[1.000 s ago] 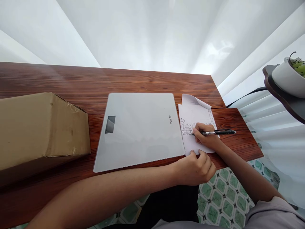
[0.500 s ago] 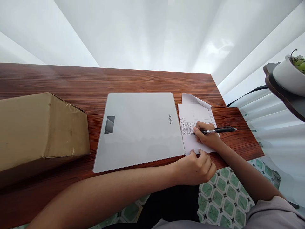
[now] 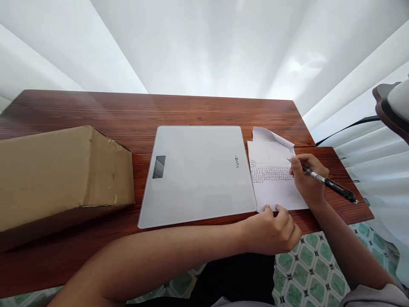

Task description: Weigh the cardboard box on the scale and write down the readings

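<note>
My right hand (image 3: 308,177) grips a black pen (image 3: 332,185), its tip resting near the right edge of a printed white paper (image 3: 275,187) whose top corner is curled up. My left hand (image 3: 273,232) lies curled at the table's front edge, with its fingertips pressing on the bottom edge of the paper. A flat white glass scale (image 3: 198,172) with a small dark display lies just left of the paper, touching its edge.
A brown cardboard box (image 3: 60,175) sits on the left of the red-brown wooden table (image 3: 198,108). White curtains hang behind and to the right. A dark shelf (image 3: 388,108) with a white pot juts in at the right. Green patterned floor tiles (image 3: 306,273) show below the table.
My right hand slid the pen from the middle of the text lines up and right to the paper's right edge, and the pen now slants down to the right. The view shifted slightly.
</note>
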`<move>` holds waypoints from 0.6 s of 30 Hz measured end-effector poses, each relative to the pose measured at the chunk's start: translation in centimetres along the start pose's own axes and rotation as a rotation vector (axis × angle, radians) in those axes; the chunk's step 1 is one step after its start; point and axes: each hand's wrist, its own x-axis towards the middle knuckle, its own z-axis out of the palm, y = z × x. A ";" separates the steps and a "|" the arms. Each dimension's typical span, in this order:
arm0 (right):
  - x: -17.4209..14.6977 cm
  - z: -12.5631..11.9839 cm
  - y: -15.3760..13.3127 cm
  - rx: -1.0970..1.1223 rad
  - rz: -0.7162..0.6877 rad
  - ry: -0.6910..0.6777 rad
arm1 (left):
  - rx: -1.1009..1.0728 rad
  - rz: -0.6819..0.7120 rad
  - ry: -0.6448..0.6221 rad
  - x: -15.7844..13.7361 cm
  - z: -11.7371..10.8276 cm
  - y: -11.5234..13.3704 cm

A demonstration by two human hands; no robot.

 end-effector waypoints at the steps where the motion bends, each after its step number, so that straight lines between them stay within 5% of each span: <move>1: 0.2 -0.1 0.1 -0.080 -0.021 0.016 | -0.007 0.013 -0.017 0.0 0.0 0.0; 18: 2.0 -0.1 2.3 -0.233 0.170 0.003 | -0.237 0.075 -0.328 0.8 -1.1 -0.7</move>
